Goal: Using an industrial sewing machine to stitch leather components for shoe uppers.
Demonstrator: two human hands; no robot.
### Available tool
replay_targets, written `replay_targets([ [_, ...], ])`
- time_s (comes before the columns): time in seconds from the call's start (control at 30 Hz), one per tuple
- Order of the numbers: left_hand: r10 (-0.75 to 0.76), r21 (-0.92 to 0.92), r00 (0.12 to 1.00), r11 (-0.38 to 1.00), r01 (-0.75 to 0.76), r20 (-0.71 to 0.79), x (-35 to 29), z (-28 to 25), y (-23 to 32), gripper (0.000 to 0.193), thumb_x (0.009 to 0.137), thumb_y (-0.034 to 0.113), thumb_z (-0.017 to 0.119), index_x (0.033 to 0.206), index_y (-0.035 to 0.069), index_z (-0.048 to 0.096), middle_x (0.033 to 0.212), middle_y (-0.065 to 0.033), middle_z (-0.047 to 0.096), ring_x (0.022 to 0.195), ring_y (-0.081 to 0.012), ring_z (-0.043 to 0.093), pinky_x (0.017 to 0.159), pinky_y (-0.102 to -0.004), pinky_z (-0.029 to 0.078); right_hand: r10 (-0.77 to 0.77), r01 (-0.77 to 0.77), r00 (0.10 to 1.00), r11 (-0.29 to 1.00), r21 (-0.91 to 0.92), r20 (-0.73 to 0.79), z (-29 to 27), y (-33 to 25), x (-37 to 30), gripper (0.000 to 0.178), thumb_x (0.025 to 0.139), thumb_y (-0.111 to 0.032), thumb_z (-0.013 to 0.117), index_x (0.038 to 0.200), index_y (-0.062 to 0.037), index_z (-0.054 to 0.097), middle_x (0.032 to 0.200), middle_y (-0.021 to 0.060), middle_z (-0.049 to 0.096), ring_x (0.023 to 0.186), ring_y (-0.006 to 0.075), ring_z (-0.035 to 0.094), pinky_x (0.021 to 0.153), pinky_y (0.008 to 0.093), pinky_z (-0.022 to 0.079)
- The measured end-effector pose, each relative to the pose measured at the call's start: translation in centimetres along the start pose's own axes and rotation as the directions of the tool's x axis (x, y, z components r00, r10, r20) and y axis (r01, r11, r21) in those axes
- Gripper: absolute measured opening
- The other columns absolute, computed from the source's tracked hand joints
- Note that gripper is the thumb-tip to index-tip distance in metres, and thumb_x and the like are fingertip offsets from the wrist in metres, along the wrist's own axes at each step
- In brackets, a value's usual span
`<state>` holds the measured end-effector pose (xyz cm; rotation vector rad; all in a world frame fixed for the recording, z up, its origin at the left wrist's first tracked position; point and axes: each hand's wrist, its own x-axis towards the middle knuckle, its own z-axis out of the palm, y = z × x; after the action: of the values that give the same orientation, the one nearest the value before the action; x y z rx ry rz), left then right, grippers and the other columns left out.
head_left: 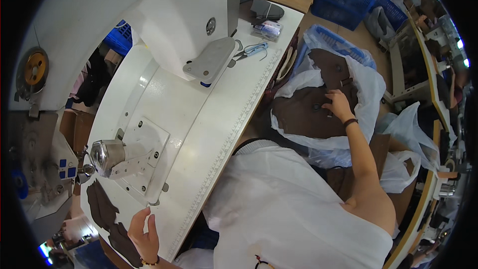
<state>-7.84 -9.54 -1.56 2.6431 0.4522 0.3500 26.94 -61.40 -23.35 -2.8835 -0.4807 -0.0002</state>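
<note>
My right hand (340, 105) reaches out to the right, its thumb and fingers apart, over dark brown flat pieces (298, 114). These pieces, of cloth or leather, lie in a blue basket (331, 37) lined with a clear plastic bag (371, 82). Whether the fingertips touch them I cannot tell. At the lower left, my left hand (143, 234) hovers by the white table's front edge with thumb and fingers spread, holding nothing visible. Beside it, more dark brown pieces (102, 206) lie on the sewing machine's white table (199, 139), partly overlapping.
The large white sewing machine (179, 15) arches over the table, with a metal post (107, 157) on its bed. Blue-handled scissors (255, 50) and a small clear box (268, 30) lie at the far end. Blue crates (341, 2) and plastic bags (416, 129) stand right.
</note>
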Motion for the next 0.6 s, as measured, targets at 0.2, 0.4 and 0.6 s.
replay_targets([
  [0.2,0.021,-0.009,1.0,1.0,-0.021,-0.016,0.4,0.8,-0.6,0.011,0.08,0.001,0.06,0.09,-0.003,0.063,0.083,-0.0147,0.065,0.077,-0.0259,0.064,0.07,-0.0309,0.047,0.123,-0.004,0.904,0.96,0.28,-0.409,0.7,-1.6,-3.6,0.021,0.086,-0.02,0.059,0.092,0.0002,0.061,0.096,0.0158,0.061,0.093,0.0347,0.055,0.083,0.042,0.042],
  [0.4,0.009,-0.129,0.999,0.991,-0.014,-0.033,-0.2,0.4,-2.8,0.016,0.077,0.006,0.067,0.092,-0.001,0.064,0.085,-0.0153,0.065,0.078,-0.0294,0.063,0.07,-0.0327,0.049,0.261,0.126,0.663,0.885,0.448,-0.702,-9.9,-4.5,1.0,0.036,0.097,-0.027,0.041,0.093,0.0014,0.062,0.098,0.0119,0.063,0.091,0.0207,0.058,0.087,0.034,0.041],
  [0.6,-0.205,-0.066,0.941,0.979,0.195,-0.269,-0.2,0.8,-7.7,0.015,0.08,0.013,0.064,0.089,0.001,0.065,0.08,-0.0134,0.065,0.072,-0.0285,0.063,0.064,-0.0325,0.049,0.123,0.68,0.677,0.27,0.681,-0.725,-14.0,-18.8,11.1,0.022,0.093,-0.021,0.047,0.09,-0.0026,0.057,0.086,0.0058,0.058,0.079,0.0146,0.053,0.074,0.0293,0.041],
])
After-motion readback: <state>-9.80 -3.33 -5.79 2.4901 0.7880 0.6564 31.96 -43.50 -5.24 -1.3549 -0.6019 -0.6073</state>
